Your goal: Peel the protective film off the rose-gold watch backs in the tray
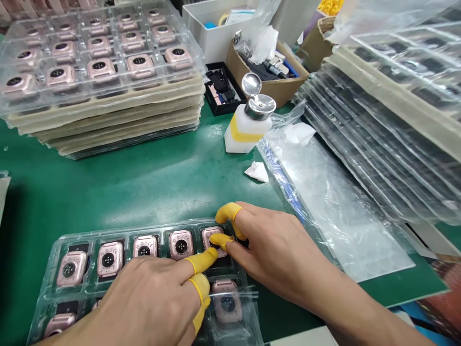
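A clear plastic tray (91, 235) at the bottom holds pink watch cases (110, 259) with round black sensor backs, one per compartment. My right hand (262, 235), yellow cots on its fingers, is closed around the watch case (210, 231) in the upper right compartment, thumb across its back and a finger at its far edge. My left hand (158, 293), also in yellow cots, lies over the tray. One of its fingertips reaches that same case; its lower fingers pinch the side of a clear plastic bag (248, 307). Through the bag another case shows. My left palm is hidden.
Stacked trays of pink watch cases (101, 72) stand back left; more stacked trays (378, 144) lean at right. A white pump bottle (245, 129) and crumpled tissue (257, 171) stand mid-table. Plastic bags (345, 206) lie right. Behind are a black box (225, 91) and cardboard box (284, 84).
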